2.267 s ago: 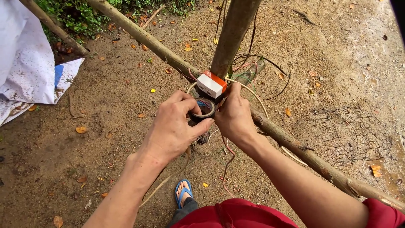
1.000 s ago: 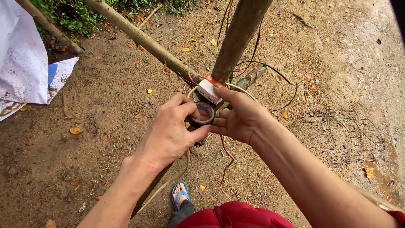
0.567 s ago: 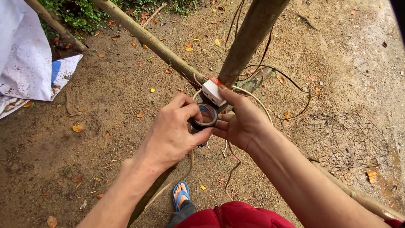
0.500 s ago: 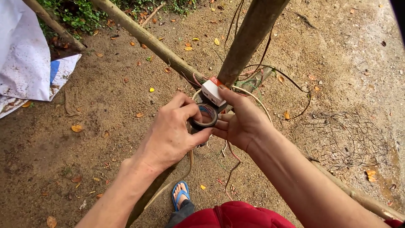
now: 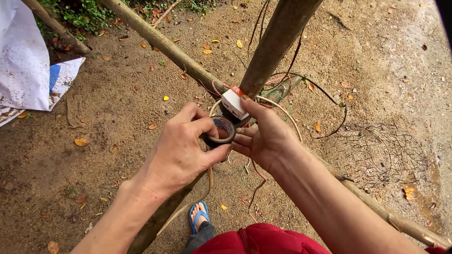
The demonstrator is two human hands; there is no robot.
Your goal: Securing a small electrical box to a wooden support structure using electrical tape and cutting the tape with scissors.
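Two hands at frame centre: left hand point(image 5: 181, 150) pinches the black tape roll point(image 5: 220, 131), light and rigid; right hand point(image 5: 266, 136) closes around the small white box point(image 5: 234, 103), best held by its sides.

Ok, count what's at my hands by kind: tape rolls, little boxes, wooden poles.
Black tape roll: 1, held by left hand and right hand
White and orange box: 1
Wooden poles: 3, one upright, two slanting
Total: 5
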